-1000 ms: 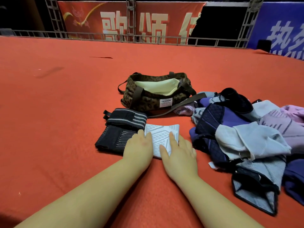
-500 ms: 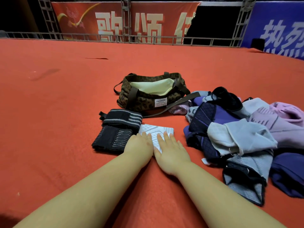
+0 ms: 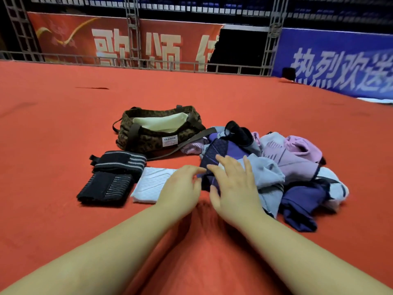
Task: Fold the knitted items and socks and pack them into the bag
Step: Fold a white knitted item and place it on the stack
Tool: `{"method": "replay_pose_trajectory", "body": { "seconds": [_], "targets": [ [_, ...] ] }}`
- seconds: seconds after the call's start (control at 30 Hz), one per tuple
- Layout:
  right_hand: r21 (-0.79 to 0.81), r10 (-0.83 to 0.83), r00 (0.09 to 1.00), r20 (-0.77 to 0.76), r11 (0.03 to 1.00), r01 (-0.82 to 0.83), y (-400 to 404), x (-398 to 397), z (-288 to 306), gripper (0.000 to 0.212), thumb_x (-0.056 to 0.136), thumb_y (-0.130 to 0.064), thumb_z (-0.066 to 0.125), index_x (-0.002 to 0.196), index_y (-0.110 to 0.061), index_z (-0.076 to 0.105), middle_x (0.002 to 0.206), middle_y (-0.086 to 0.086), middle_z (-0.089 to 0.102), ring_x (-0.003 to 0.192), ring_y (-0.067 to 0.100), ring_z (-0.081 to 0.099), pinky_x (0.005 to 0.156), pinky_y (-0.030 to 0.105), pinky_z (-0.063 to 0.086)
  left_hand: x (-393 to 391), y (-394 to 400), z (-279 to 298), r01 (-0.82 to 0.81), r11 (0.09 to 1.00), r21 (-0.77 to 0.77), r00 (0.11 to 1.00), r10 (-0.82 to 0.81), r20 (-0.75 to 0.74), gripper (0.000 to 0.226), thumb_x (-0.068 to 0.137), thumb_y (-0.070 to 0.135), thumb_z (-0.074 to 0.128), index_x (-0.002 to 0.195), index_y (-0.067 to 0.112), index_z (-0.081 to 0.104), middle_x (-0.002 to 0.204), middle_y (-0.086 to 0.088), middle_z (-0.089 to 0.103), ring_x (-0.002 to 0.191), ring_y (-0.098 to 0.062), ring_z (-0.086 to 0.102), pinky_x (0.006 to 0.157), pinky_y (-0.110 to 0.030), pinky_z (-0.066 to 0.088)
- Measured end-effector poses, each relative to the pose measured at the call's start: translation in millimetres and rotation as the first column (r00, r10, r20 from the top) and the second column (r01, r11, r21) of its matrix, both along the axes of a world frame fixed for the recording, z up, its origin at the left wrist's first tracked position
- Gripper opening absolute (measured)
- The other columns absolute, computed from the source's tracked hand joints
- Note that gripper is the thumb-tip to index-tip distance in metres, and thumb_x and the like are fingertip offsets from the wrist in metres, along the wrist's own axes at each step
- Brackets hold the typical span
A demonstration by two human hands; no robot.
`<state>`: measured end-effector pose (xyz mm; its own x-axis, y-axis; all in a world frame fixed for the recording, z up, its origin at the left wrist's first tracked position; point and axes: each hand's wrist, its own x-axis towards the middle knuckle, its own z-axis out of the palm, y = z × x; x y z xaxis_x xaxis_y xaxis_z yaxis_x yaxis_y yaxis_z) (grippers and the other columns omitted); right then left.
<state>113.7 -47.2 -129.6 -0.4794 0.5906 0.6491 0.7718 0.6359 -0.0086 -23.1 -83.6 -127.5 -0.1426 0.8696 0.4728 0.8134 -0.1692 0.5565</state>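
Bag (image 3: 157, 133): leopard-print, top open, pale lining showing, "FASHION" label on the front, on the red carpet (image 3: 53, 124). In front of the bag, left: two folded black striped knits (image 3: 112, 177); beside them a folded white knit (image 3: 152, 184). Right of the bag: unfolded pile (image 3: 276, 167), purple, grey, pink.

Left hand (image 3: 180, 188): fingers loosely spread, gripping nothing, over the white knit's right edge. Right hand (image 3: 232, 184): fingers spread, over the pile's near-left edge; contact unclear.

Versus 0.5 s ago: both hands have left the white knit's middle and shifted right toward the pile.
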Motion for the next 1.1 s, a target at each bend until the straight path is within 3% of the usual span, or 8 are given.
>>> {"method": "replay_pose_trajectory", "body": {
  "seconds": [0.2,0.3,0.4,0.5,0.67,0.77,0.9,1.1],
  "targets": [
    [-0.41,-0.374,0.926,-0.056,0.854,0.32,22.3,55.4,21.4,0.086,0.081,-0.057,0.056,0.148,-0.018,0.019,0.147,0.007,0.035,0.139,0.023,0.024,0.115,0.045,0.003,43.3,20.7,6.9,-0.015,0.998,-0.067,0.983,0.027,0.183,0.05,0.09,0.013,0.056,0.138,0.014,0.043,0.141,-0.001,0.046,0.127,-0.015,0.043,0.104,-0.022,0.029],
    [-0.389,-0.328,0.936,-0.126,0.885,0.258,19.6,65.4,19.0,0.081,0.079,-0.055,0.062,0.145,-0.02,0.031,0.135,0.004,0.049,0.13,0.022,0.036,0.115,0.042,0.012,45.6,25.3,2.7,0.071,0.98,-0.183,0.924,0.004,0.382,0.063,0.091,0.015,0.059,0.146,0.015,0.029,0.135,0.001,0.051,0.116,-0.011,0.05,0.1,-0.021,0.034],
    [-0.351,-0.274,0.916,-0.291,0.922,0.164,15.7,69.1,18.8,0.06,0.079,-0.035,0.068,0.134,-0.019,0.05,0.121,0.008,0.06,0.118,0.026,0.045,0.109,0.04,0.025,44.9,27.2,3.1,0.122,0.972,-0.201,0.841,0.007,0.541,0.052,0.088,0.013,0.062,0.136,0.016,0.043,0.097,0.003,0.063,0.089,-0.011,0.059,0.081,-0.021,0.044],
    [-0.387,-0.22,0.844,-0.489,0.922,0.015,8.4,71.7,23.5,0.047,0.08,-0.029,0.068,0.126,-0.025,0.057,0.113,0.003,0.064,0.11,0.025,0.052,0.097,0.038,0.039,42.1,21.2,9.0,0.124,0.983,-0.133,0.859,-0.04,0.51,0.011,0.088,0.013,0.06,0.094,0.02,0.066,0.086,0.002,0.067,0.083,-0.016,0.062,0.077,-0.029,0.049],
    [-0.342,-0.11,0.749,-0.653,0.926,-0.162,-20.5,68.3,34.5,0.029,0.079,-0.038,0.072,0.107,-0.03,0.067,0.105,-0.014,0.068,0.101,0.015,0.06,0.092,0.034,0.045,40.6,-18.9,19.6,0.14,0.988,0.059,0.724,-0.142,0.675,0.025,0.083,0.036,0.052,0.089,0.015,0.065,0.086,-0.001,0.067,0.081,-0.01,0.059,0.079,-0.031,0.047],
    [-0.33,-0.047,0.78,-0.625,0.92,-0.209,-45.2,55.9,30.2,0.037,0.075,-0.055,0.062,0.099,-0.029,0.071,0.099,-0.016,0.07,0.096,0.011,0.062,0.091,0.035,0.046,39.0,-50.4,10.7,0.066,0.995,0.08,0.649,-0.104,0.754,0.026,0.087,0.04,0.049,0.088,0.019,0.064,0.088,-0.003,0.069,0.082,-0.014,0.062,0.077,-0.033,0.048],
    [-0.382,0.009,0.866,-0.499,0.895,-0.23,-68.6,35.4,11.0,0.05,0.077,-0.066,0.042,0.099,-0.031,0.072,0.087,-0.01,0.068,0.09,0.015,0.06,0.086,0.039,0.044,32.1,-81.8,-4.7,-0.05,0.998,0.045,0.556,-0.009,0.831,0.026,0.098,0.022,0.046,0.085,0.015,0.067,0.076,0.002,0.071,0.071,-0.007,0.064,0.064,-0.017,0.05],
    [-0.372,-0.064,0.905,-0.421,0.922,-0.109,-92.0,14.9,-17.1,0.044,0.074,-0.067,0.043,0.081,-0.032,0.068,0.09,-0.01,0.05,0.092,0.015,0.048,0.084,0.03,0.03,13.6,-104.8,-27.4,-0.17,0.984,-0.049,0.538,0.135,0.832,0.025,0.094,0.024,0.053,0.085,0.01,0.07,0.083,-0.008,0.072,0.078,-0.017,0.063,0.077,-0.035,0.049]
  ]
}}
